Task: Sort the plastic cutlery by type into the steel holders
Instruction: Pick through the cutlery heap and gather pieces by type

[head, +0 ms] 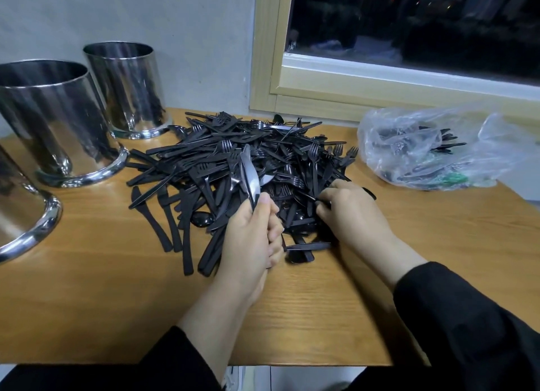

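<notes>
Your wooden surface runs under everything, set against a pale wall with a dark window at the back right. On its left side stand three steel holders: the nearest holder is cut off by the frame edge, the middle holder sits behind it, and the far holder stands by the wall. In the middle of the surface lies your cutlery pile, a tangled heap of black plastic forks, knives and spoons, with a few loose knives spread out at its near left edge. To the right of the pile, well apart from the holders, a clear plastic bag lies crumpled with more black cutlery inside. Your left hand has its grip closed around a bundle of knives, blades pointing up and away over the pile. Your right hand rests on the pile's near right side, its fingertips pinching one thin black piece; its type cannot be told.
</notes>
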The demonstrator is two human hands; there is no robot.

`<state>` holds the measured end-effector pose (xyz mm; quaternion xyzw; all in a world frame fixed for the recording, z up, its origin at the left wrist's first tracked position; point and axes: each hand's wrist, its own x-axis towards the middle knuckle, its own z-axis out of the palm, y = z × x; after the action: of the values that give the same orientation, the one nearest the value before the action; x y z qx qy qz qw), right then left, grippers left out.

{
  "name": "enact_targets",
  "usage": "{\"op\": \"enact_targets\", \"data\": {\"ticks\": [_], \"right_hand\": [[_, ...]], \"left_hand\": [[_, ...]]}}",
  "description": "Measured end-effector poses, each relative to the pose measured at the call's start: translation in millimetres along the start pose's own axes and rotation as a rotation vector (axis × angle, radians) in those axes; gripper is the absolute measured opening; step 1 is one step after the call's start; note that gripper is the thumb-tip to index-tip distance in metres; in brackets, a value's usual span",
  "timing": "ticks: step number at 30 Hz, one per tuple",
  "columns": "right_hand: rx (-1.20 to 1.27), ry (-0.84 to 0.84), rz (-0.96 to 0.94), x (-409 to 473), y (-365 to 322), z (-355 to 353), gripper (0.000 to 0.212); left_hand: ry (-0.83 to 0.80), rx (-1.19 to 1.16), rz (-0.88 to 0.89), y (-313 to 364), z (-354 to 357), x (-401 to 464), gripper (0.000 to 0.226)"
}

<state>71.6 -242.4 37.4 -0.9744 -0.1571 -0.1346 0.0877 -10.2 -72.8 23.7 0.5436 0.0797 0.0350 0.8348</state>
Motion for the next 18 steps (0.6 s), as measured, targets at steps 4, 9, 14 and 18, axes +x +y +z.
{"op": "enact_targets", "data": {"ticks": [4,9,14,18], "right_hand": [[0.052,0.044,-0.003,4,2,-2,0.017],[0.416,0.188,0.154,11,-1,-23,0.02],[0.712,0.299,0.235,16,-6,-47,0.011],[1.007,0.321,0.255,15,-17,-67,0.018]], "left_hand": [[0.011,-0.037,-0.007,0,0,0,0.024],[-0.018,-0.019,0.029,0,0,0,0.026],[-0.034,0.03,0.066,0,1,-2,0.028],[-0.014,0.043,0.107,-1,2,-1,0.031]]}}
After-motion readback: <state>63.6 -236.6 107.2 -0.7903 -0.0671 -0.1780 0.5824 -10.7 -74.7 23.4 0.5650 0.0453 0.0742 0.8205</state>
